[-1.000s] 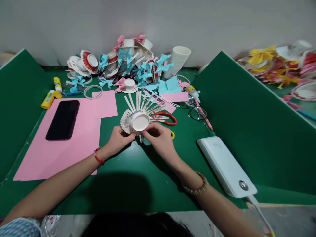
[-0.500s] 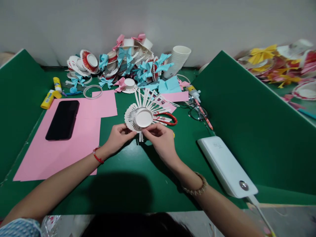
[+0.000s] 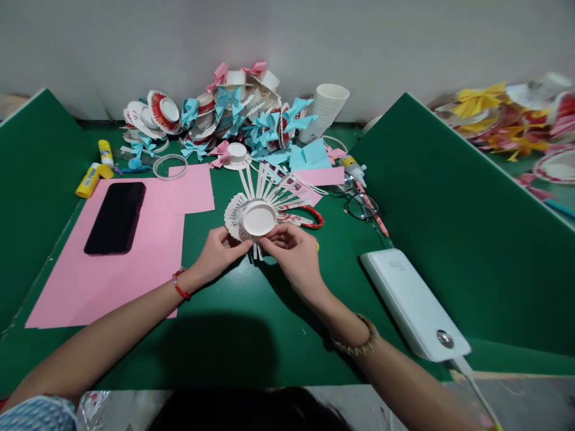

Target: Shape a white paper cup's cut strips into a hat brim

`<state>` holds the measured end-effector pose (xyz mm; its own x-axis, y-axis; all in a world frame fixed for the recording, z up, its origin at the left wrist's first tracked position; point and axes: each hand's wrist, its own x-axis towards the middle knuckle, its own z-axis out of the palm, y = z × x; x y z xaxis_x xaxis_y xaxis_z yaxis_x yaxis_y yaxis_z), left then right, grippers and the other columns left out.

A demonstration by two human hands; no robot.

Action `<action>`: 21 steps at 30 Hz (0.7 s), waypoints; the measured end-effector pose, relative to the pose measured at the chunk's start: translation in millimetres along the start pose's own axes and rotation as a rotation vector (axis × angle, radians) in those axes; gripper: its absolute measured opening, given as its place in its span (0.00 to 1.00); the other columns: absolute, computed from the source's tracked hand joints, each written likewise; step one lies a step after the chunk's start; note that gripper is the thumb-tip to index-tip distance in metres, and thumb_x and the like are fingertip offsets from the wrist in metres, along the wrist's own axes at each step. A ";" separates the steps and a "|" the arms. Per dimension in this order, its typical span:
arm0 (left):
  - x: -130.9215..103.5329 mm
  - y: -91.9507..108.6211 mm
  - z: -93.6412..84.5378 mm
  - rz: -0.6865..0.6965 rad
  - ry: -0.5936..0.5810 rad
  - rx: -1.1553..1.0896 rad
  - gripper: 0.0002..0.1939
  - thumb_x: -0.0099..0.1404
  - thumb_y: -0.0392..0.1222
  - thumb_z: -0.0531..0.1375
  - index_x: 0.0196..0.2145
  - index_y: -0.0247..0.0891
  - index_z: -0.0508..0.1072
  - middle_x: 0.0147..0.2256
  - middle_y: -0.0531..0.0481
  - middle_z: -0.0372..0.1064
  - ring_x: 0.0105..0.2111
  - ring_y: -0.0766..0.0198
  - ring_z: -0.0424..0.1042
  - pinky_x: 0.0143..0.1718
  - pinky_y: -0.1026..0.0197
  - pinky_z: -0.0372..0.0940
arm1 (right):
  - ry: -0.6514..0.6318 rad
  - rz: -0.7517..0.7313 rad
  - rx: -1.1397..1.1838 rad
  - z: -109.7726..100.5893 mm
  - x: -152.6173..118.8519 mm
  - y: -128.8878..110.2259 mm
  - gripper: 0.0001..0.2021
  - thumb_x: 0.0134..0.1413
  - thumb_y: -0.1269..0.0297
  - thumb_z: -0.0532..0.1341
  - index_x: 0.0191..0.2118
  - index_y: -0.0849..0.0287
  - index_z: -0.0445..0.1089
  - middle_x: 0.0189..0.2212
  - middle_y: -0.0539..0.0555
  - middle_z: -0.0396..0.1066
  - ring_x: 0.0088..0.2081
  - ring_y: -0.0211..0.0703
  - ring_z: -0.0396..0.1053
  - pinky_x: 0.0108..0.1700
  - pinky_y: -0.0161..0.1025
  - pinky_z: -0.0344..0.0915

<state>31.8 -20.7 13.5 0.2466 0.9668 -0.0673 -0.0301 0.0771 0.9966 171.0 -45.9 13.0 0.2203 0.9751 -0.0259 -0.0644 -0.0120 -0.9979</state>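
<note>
A white paper cup (image 3: 259, 218), its wall cut into many thin strips, is held between my two hands with its round base facing up. On its left the strips are folded into a scalloped rim, while those at the top and right fan out straight. My left hand (image 3: 221, 250) pinches the lower left edge, fingertips partly hidden. With thumb and fingers closed, my right hand (image 3: 294, 251) grips the strips at the lower right of the base. Red-handled scissors (image 3: 312, 216) lie just right of the cup, partly under the strips.
Pink paper (image 3: 153, 263) lies at left under a black phone (image 3: 115, 218), near yellow glue sticks (image 3: 92, 179). Finished cup pieces with bows (image 3: 229, 114) and stacked cups (image 3: 330, 108) stand behind. Glasses (image 3: 362, 205) and a white power bank (image 3: 413, 302) lie right, beside a green divider (image 3: 449, 221).
The cup has tilted and shifted slightly left and down in my hands. My fingers keep their pinch on it, and the other things lie as before.
</note>
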 end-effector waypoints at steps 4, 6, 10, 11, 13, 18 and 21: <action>2.0 -5.4 -3.8 -0.048 -0.023 0.046 0.10 0.46 0.40 0.65 0.19 0.32 0.68 0.15 0.55 0.62 0.17 0.72 0.59 0.20 0.67 0.54 | 0.012 -0.088 -0.120 -1.4 -1.8 -0.4 0.10 0.40 0.61 0.65 0.28 0.58 0.65 0.24 0.50 0.69 0.26 0.38 0.68 0.30 0.38 0.68; 3.9 -8.5 -6.3 -0.093 -0.016 -0.012 0.09 0.46 0.39 0.64 0.19 0.32 0.69 0.15 0.54 0.63 0.16 0.73 0.59 0.18 0.68 0.53 | 0.062 -0.202 -0.300 -4.1 -0.9 -1.6 0.10 0.42 0.61 0.64 0.30 0.58 0.64 0.29 0.52 0.68 0.31 0.40 0.68 0.35 0.41 0.68; 7.0 -10.4 -8.5 -0.142 -0.026 -0.154 0.10 0.47 0.41 0.65 0.19 0.31 0.69 0.16 0.53 0.65 0.16 0.73 0.60 0.16 0.69 0.53 | 0.067 -0.295 -0.371 -7.9 2.8 0.0 0.17 0.41 0.62 0.65 0.37 0.55 0.58 0.37 0.54 0.65 0.41 0.43 0.67 0.44 0.44 0.67; 7.3 -10.1 -8.5 -0.150 -0.031 -0.170 0.11 0.47 0.41 0.65 0.19 0.31 0.69 0.16 0.53 0.65 0.16 0.73 0.60 0.16 0.69 0.53 | 0.020 -0.254 -0.292 -7.5 3.1 1.6 0.19 0.41 0.62 0.65 0.37 0.55 0.56 0.37 0.53 0.65 0.40 0.42 0.68 0.43 0.42 0.67; 7.4 -9.3 -8.2 -0.158 -0.035 -0.181 0.11 0.46 0.41 0.66 0.19 0.31 0.70 0.17 0.53 0.65 0.16 0.74 0.60 0.16 0.69 0.53 | -0.077 -0.150 -0.141 -5.1 2.2 5.3 0.19 0.41 0.63 0.65 0.35 0.53 0.52 0.32 0.49 0.64 0.34 0.39 0.68 0.37 0.39 0.68; 6.9 -10.9 -7.8 -0.146 -0.026 -0.170 0.10 0.45 0.40 0.66 0.21 0.31 0.70 0.17 0.53 0.65 0.16 0.75 0.59 0.17 0.69 0.53 | -0.105 -0.096 -0.135 1.1 -2.8 10.0 0.15 0.42 0.64 0.63 0.30 0.54 0.53 0.25 0.43 0.57 0.24 0.33 0.62 0.27 0.33 0.63; 6.5 -11.3 -7.1 -0.128 0.018 -0.138 0.10 0.45 0.39 0.66 0.20 0.32 0.68 0.16 0.56 0.62 0.15 0.75 0.58 0.16 0.69 0.51 | -0.105 -0.108 -0.112 0.7 -3.7 7.6 0.14 0.42 0.66 0.62 0.31 0.54 0.54 0.25 0.43 0.58 0.24 0.33 0.63 0.27 0.34 0.63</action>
<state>26.9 -13.5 1.4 0.2400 0.9510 -0.1950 -0.1325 0.2311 0.9639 169.0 -49.4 5.5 0.1166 0.9897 0.0827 0.0645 0.0755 -0.9951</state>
